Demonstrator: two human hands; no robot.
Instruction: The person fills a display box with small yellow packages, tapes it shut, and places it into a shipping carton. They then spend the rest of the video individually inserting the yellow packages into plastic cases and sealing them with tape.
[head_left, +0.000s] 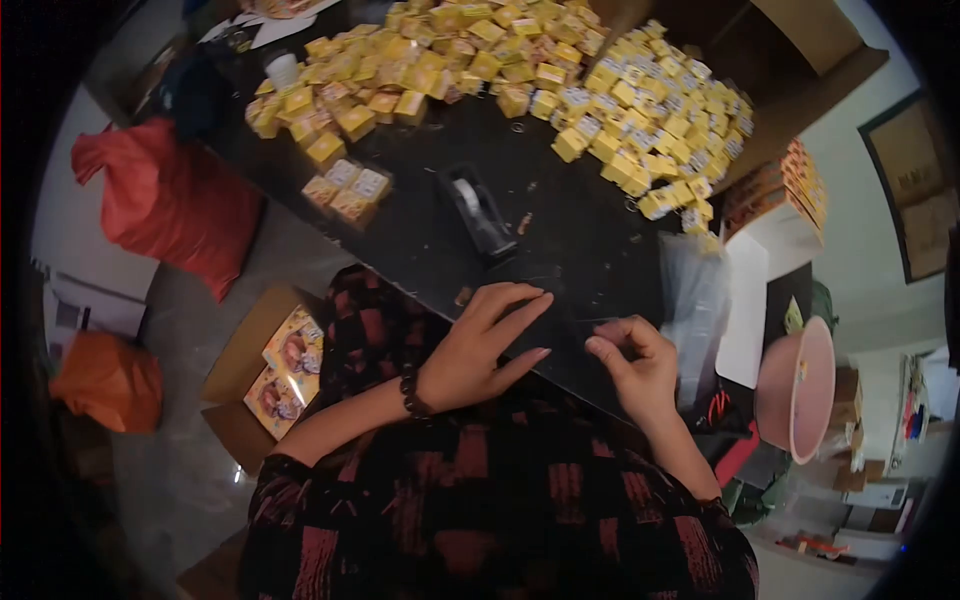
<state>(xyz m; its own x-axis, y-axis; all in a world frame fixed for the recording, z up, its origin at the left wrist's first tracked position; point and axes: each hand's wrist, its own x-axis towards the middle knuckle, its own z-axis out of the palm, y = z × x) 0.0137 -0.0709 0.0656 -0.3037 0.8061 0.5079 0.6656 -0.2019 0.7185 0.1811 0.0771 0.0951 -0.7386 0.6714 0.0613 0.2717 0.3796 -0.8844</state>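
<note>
The left hand lies flat on the near edge of the black table, fingers stretched out and spread toward the right, holding nothing. Just beside it, the right hand is curled, its thumb and forefinger pinched together on what looks like a clear strip of tape; the strip is nearly invisible against the dark top, so its exact outline cannot be told. The strip sits at the fingertips of the right hand, between the 2 hands and just past the left hand's fingertips.

Farther up the table stands a black tape dispenser, well apart from both hands. Beyond it spreads a large heap of small yellow boxes, with a small cluster of 4 boxes set apart at the left. To the right of the right hand lies a stack of clear plastic bags, and a pink bowl sits farther right, off the table.
</note>
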